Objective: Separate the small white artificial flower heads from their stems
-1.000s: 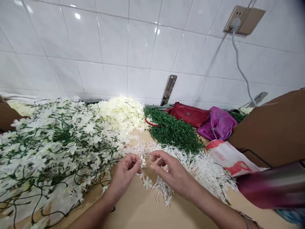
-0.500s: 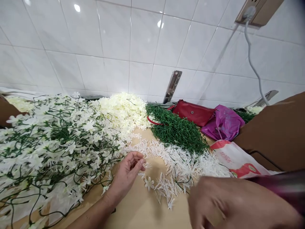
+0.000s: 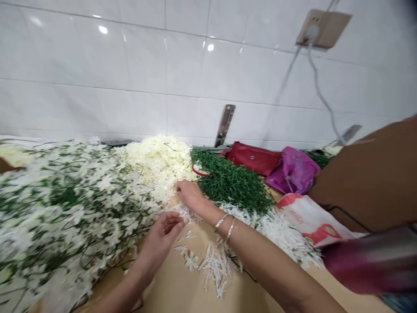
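Note:
My left hand [image 3: 163,237] is held low over the table, its fingers curled toward the thumb in a loose pinch; anything between the tips is too small to make out. Farther forward, my right hand [image 3: 189,194], with bracelets at the wrist, reaches to the near edge of a heap of cream flower heads [image 3: 159,158]. Its bent fingertips are mostly hidden behind the hand. Below the hands are scattered white stamen sticks [image 3: 215,267] and a single white flower [image 3: 191,261]. To the right of that heap lies a pile of green plastic stems [image 3: 233,184].
White flowers on green stems [image 3: 74,208] cover the left side. A red purse [image 3: 254,158], a purple plastic bag [image 3: 295,169], a white-and-red bag [image 3: 312,219] and a brown cardboard box [image 3: 365,178] stand at right. A blurred magenta object [image 3: 365,261] is at lower right.
My right hand has swung from the lower right, forward and left, to the cream flower heads. My left hand has shifted slightly left, its pinch looser. The camera view has tilted.

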A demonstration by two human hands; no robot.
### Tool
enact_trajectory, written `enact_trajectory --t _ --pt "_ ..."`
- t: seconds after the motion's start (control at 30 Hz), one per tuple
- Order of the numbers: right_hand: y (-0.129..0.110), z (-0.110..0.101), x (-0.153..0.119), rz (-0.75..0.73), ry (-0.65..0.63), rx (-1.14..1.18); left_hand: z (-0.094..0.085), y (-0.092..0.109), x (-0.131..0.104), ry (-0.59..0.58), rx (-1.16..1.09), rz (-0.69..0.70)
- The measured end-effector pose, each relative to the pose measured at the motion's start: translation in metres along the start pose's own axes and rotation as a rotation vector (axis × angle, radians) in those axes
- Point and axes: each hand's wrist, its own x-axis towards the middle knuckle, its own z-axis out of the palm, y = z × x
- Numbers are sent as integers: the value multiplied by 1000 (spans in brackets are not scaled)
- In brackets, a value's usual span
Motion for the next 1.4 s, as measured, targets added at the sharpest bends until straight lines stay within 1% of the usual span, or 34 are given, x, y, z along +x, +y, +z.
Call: enact_trajectory --t 0.07,0.13,0.17,0.23,0.3,0.37,0.4,0.43,0.47,0.5,0.57,0.63,0.7,0.73,0.83,0.9,0.93,1.03,1.07,1.17,1.23,1.3,1.4 --pt "5 -6 3 18 9 31 1 11 -1 -10 12 -123" --pt "13 -17 -1 30 59 91 1 24 -1 -23 -14 -216" --pt "16 -24 -7 35 92 133 2 29 -1 -69 -43 -235" --pt "23 -36 -24 42 141 240 4 38 -1 -50 -52 -223" --pt "27 -41 -47 44 122 364 9 40 -1 -54 -7 -169" --pt "29 -38 -70 34 54 513 14 37 -1 -91 34 -96" --pt "30 -34 -81 55 4 756 17 34 -1 -120 41 -63" --pt "30 -28 -89 80 -35 951 19 30 -2 -153 41 -40" --pt "30 -22 -96 93 -65 1065 20 26 -2 -190 39 -26" --pt "30 -16 -100 100 -78 1137 20 22 -3 -222 41 -17" --pt "30 -7 -105 104 -75 1160 18 16 -3 -261 57 -6" --pt "30 -5 -105 101 -82 1088 12 13 -2 -242 76 -3" --pt "31 -11 -103 73 -73 943 5 13 -2 -190 80 -22" --pt "32 -15 -102 46 -42 853 2 14 -2 -160 73 -39" --pt "39 -28 -98 -35 175 592 0 17 -4 -93 33 -88" --pt "45 -32 -96 -24 275 517 4 17 -6 -98 15 -109" --pt "47 -33 -95 -13 274 492 7 15 -7 -117 12 -105" --pt "50 -31 -95 -23 178 366 15 2 -7 -211 32 -63" --pt "50 -31 -95 -36 148 297 17 -4 -7 -231 43 -50" --pt "49 -35 -88 -53 105 15 20 -19 -7 -230 60 -16" --pt "49 -40 -78 -53 97 -168 19 -24 -6 -249 55 -7" --pt "47 -45 -64 -67 97 -271 18 -23 -5 -278 39 -16" --pt "40 -48 -48 -103 93 -338 13 -9 0 -306 27 -14"
